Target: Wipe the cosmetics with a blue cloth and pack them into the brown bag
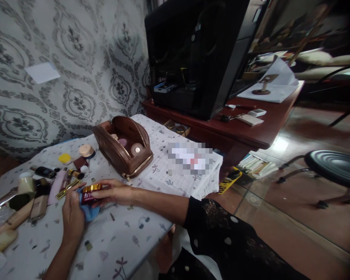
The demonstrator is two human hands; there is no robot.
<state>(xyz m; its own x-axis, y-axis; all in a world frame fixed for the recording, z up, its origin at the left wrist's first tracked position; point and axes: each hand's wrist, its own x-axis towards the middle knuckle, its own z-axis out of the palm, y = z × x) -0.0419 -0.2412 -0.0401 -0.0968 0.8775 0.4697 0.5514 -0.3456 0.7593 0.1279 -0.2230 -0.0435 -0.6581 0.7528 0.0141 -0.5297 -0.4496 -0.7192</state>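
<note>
- Head view: one jar (90, 195), white characters too small to read, was in front of the bag (128, 159).
- Right hand (113, 192) gripped the jar; left hand (72, 212) held one blue cloth (91, 213) against it.
- One beige-topped pot (86, 151) sat left of the bag.

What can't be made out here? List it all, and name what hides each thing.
All in the head view:
Part of the blue cloth: hidden behind the red jar and the left hand.
Small print on the jar: too small and blurred to read.
Depth of the brown bag: hidden by its own side.
Whatever lies under the pixelated patch: masked.
Right side of the stool seat: cut off by the right edge.
</note>
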